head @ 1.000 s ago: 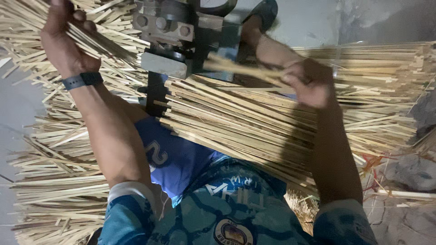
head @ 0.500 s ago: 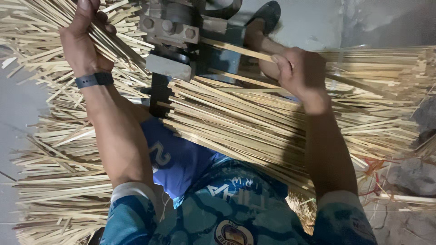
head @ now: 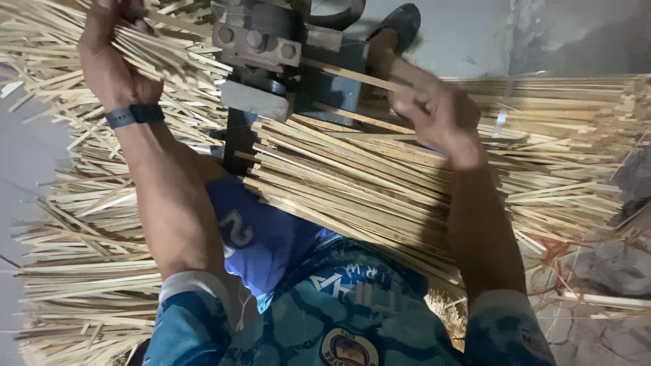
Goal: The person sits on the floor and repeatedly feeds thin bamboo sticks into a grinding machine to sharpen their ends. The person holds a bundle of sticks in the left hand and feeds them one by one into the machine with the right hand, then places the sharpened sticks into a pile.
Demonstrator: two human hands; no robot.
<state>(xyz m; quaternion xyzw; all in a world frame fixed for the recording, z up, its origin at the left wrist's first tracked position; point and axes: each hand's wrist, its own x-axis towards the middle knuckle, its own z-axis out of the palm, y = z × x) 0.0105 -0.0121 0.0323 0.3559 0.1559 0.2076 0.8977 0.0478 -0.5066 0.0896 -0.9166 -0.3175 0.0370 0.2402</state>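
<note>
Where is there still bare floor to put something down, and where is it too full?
Bare floor shows at the top, between the machine and the wall, beside a shoe. A narrow grey strip runs along the left edge. Elsewhere it is crowded: the thin sticks cover the left, the wide strips fill the lap and the right.

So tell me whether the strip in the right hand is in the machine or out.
In: the strip runs from the right hand into the grey machine.
</note>
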